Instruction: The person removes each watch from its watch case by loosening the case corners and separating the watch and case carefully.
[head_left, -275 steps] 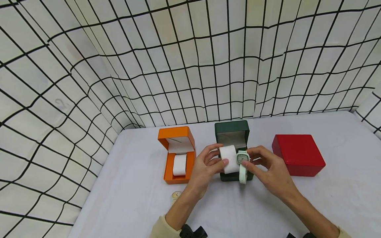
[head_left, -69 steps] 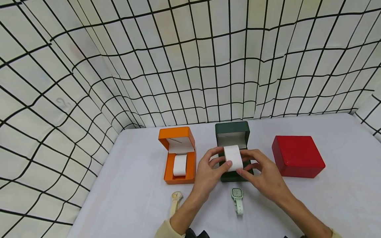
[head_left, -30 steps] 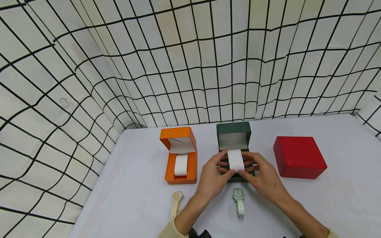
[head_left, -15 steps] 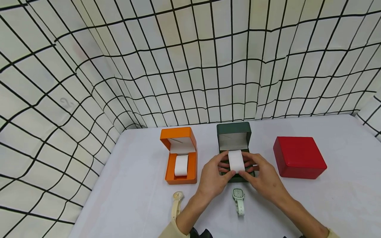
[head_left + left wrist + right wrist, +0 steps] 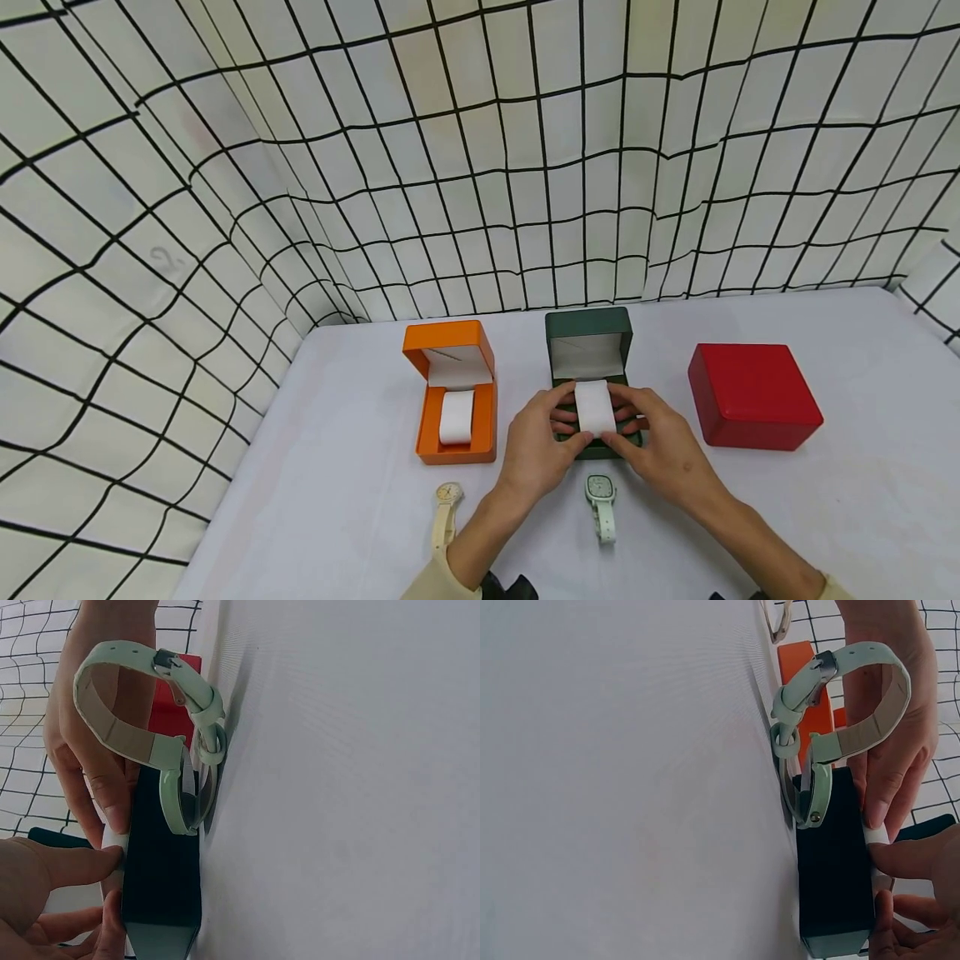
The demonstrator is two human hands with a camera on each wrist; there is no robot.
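Observation:
A white watch cushion sits at the open green watch box, low between my hands. My left hand pinches its left side, with the thumb at the front edge and the fingers behind. On the opposite side my right hand grips it in a mirrored way. In front of the box a mint-green watch lies on the table, its strap looped and buckled in the left wrist view. Near my left forearm rests a cream watch, partly covered by the arm. The cushion's underside is hidden.
To the left stands an open orange watch box with a white cushion inside. A closed red box is on the right. Behind the white-covered table rises a black-lined grid net.
Earlier my right hand held the mint-green watch beside the cushion; now it lies on the table. The cushion has come down into the green box. Over the last second, hands and cushion barely move.

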